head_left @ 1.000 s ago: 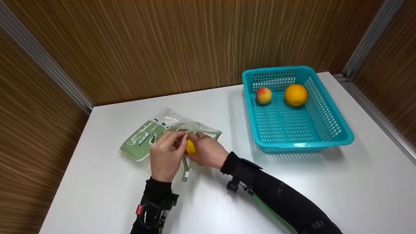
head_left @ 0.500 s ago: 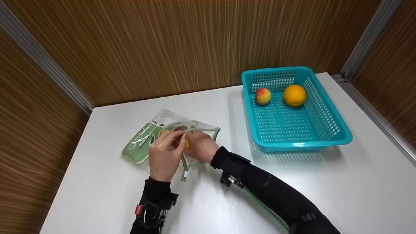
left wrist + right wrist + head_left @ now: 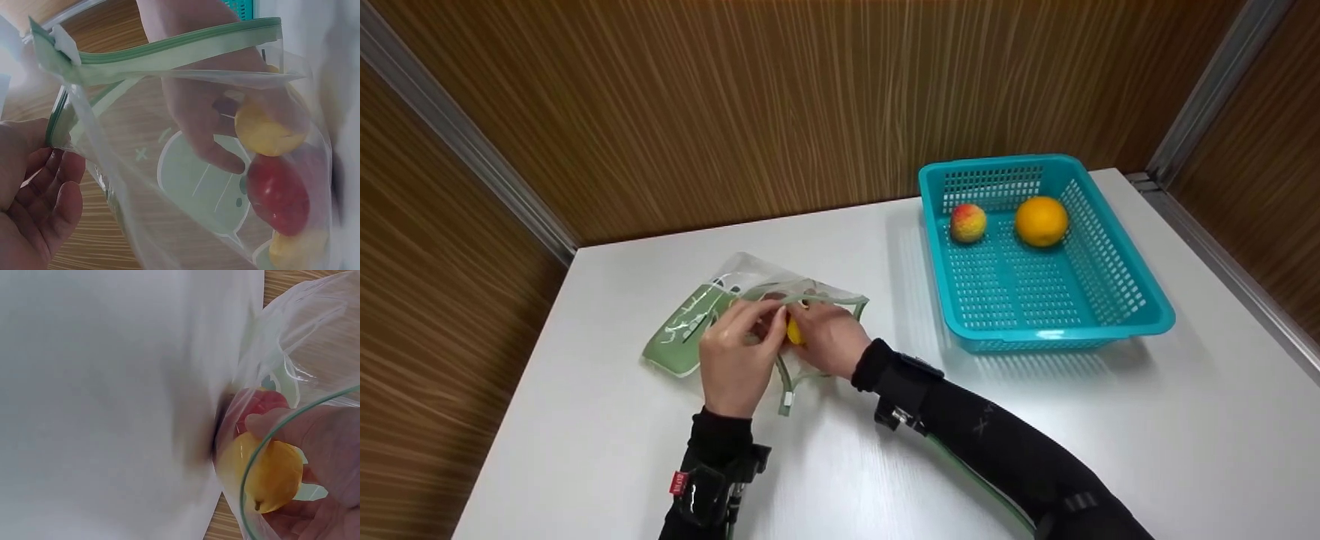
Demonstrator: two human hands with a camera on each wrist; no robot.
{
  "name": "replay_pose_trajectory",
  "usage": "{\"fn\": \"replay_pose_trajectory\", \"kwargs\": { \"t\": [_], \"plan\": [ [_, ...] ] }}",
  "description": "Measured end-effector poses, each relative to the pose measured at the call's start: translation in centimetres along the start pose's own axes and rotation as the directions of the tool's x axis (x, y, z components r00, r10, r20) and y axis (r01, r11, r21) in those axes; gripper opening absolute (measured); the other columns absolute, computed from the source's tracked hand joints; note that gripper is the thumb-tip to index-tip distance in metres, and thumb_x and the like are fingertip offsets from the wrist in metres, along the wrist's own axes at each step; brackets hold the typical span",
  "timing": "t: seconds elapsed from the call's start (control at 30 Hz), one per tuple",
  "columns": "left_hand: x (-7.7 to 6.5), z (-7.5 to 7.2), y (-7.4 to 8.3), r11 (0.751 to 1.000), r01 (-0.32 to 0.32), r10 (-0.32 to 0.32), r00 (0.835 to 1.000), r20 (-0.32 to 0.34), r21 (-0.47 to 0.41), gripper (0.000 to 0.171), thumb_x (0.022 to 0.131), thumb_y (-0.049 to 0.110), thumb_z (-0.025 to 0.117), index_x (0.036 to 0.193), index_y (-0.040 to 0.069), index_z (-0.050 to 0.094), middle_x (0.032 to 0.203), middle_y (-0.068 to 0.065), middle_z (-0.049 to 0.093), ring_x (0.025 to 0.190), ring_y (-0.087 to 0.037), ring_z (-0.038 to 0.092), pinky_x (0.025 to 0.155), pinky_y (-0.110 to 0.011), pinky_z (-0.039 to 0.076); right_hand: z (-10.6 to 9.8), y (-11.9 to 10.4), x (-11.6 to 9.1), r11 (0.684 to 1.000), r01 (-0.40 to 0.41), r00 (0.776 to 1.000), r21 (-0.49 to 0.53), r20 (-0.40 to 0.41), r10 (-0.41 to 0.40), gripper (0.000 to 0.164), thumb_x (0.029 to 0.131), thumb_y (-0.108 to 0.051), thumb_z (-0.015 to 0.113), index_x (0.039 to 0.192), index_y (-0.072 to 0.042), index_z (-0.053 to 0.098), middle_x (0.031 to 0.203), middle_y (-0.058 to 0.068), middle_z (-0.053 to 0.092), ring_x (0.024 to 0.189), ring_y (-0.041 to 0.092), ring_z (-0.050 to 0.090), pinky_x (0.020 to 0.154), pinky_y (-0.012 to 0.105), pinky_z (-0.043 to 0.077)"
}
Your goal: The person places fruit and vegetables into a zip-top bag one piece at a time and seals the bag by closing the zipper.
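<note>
My left hand (image 3: 735, 360) pinches the green-edged mouth of a clear zip bag (image 3: 682, 337), which lies on the white table. The bag's mouth gapes, and my right hand (image 3: 834, 337) reaches in through it. Thumb and fingers of that hand hold a yellow pear (image 3: 273, 472), its short stem showing in the right wrist view. Beside the pear, inside the bag, is a smooth red fruit (image 3: 278, 194). Another yellow fruit (image 3: 298, 250) lies past it, blurred by the plastic. A green cartoon print covers part of the bag.
A turquoise basket (image 3: 1057, 332) stands at the right of the table. In it are a red-and-yellow peach (image 3: 968, 223) and an orange (image 3: 1041, 221). Wood-grain panels (image 3: 810, 112) rise behind the table and at both sides.
My right hand has moved left, deeper into the bag, with the pear. My left hand keeps its pinch on the bag's edge, nearly in place. The basket stays put.
</note>
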State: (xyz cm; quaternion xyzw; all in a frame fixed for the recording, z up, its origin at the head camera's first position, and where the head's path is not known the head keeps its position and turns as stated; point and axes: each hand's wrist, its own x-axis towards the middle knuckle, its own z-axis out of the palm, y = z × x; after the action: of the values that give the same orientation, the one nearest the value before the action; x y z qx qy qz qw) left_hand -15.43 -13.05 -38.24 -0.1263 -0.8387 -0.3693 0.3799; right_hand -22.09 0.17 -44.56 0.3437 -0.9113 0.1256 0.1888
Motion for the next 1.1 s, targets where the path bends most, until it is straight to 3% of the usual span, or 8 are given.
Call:
{"fn": "replay_pose_trajectory", "kwargs": {
  "t": [0.23,0.43,0.53,0.77,1.1],
  "plan": [
    [-0.1,0.0,0.0,1.0,0.006,-0.006,1.0,0.006,0.002,0.01,0.081,0.012,0.073,0.089,0.007,0.074,0.078,-0.005,0.07,0.061,-0.01,0.062,0.056,-0.029,0.055,-1.3,-0.1,-0.6,0.999,-0.04,0.996,0.036,0.078,0.037,0.054,0.088,-0.036,0.065,0.134,-0.016,0.047,0.097,0.006,0.069,0.078,0.022,0.067,0.065,0.032,0.057],
    [-0.2,-0.1,0.1,0.999,0.03,-0.03,0.999,0.021,0.018,0.01,0.081,0.012,0.074,0.09,0.007,0.074,0.079,-0.004,0.07,0.062,-0.009,0.062,0.057,-0.024,0.055,-3.0,-0.3,-2.4,0.977,-0.108,0.99,0.182,0.11,0.089,0.057,0.086,-0.041,0.067,0.135,-0.017,0.049,0.115,0.006,0.066,0.099,0.022,0.065,0.085,0.035,0.057],
    [-0.1,0.0,0.2,0.999,0.037,-0.037,0.999,0.03,0.024,0.01,0.081,0.012,0.074,0.09,0.008,0.074,0.079,-0.004,0.069,0.062,-0.009,0.061,0.057,-0.022,0.055,-4.1,-0.2,-3.7,0.962,-0.147,0.985,0.232,0.125,0.12,0.053,0.085,-0.038,0.069,0.13,-0.017,0.053,0.117,0.005,0.063,0.103,0.02,0.06,0.088,0.032,0.055],
    [-0.1,0.0,0.3,0.999,0.038,-0.04,0.998,0.044,0.037,0.01,0.082,0.014,0.073,0.091,0.008,0.074,0.08,-0.004,0.07,0.063,-0.009,0.061,0.058,-0.022,0.054,-6.6,0.5,-5.5,0.957,-0.138,0.989,0.256,0.087,0.119,0.045,0.084,-0.038,0.069,0.123,-0.018,0.059,0.113,0.001,0.064,0.099,0.014,0.061,0.085,0.028,0.055],
    [-0.2,0.2,0.1,0.999,0.032,-0.033,0.999,0.029,0.022,0.011,0.082,0.015,0.073,0.09,0.007,0.073,0.078,-0.005,0.07,0.062,-0.011,0.061,0.056,-0.027,0.054,-9.4,2.0,-6.2,0.928,-0.175,0.984,0.329,0.037,0.172,0.042,0.083,-0.034,0.071,0.121,-0.02,0.059,0.112,-0.001,0.065,0.1,0.014,0.062,0.09,0.03,0.055]
  ]
}}
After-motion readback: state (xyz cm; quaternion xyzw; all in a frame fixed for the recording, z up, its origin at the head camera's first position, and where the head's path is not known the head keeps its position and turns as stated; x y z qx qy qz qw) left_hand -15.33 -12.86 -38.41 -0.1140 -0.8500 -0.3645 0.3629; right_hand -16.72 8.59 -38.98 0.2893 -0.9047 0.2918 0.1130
